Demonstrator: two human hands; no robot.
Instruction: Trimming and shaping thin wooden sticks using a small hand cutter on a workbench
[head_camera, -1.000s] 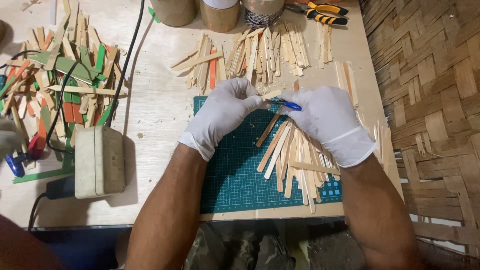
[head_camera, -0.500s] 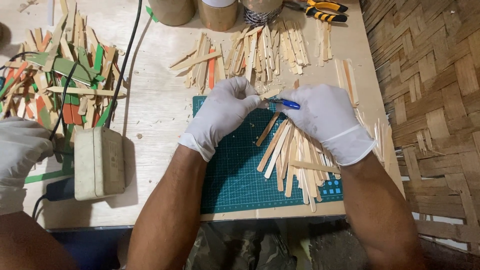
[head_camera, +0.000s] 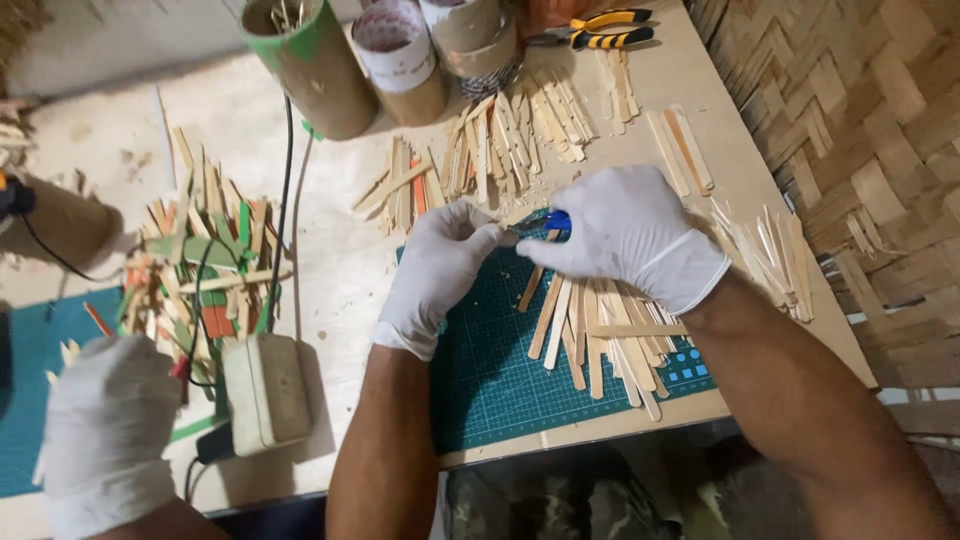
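Flat wooden craft stick (head_camera: 515, 214), pale and thin, sits pinched between the two gloved hands above the top edge of the dark green gridded cutting mat (head_camera: 500, 370). In the head view, the left hand (head_camera: 438, 270), in a white glove, has its fingers closed on one end of the stick, while the right hand (head_camera: 630, 235), also gloved in white, has its fingers curled shut around a small blue-handled cutting tool (head_camera: 552, 222) whose tip meets the stick. I judge this to be the trimming or shaving step, with the cut in hand; it calls for a firm grip on the stick and a short, controlled stroke kept away from the left fingertips.

Below the hands a loose fan of plain wooden sticks (head_camera: 600, 335) lies on the mat, smooth, straight and round-ended. More bare sticks (head_camera: 500, 150) lie heaped on the pale, dusty tabletop (head_camera: 340, 260) beyond the mat, and a jumble of green, red and natural sticks (head_camera: 215, 265) sits to the left under a black cable. Cardboard tubes (head_camera: 315, 65) stand at the far edge, one painted green, next to yellow-handled pliers (head_camera: 600, 28). A cream plastic box (head_camera: 265, 392) rests near the front edge. Another person's white-gloved hand (head_camera: 105, 430) shows at lower left. A woven bamboo panel (head_camera: 860, 120) fills the right side.
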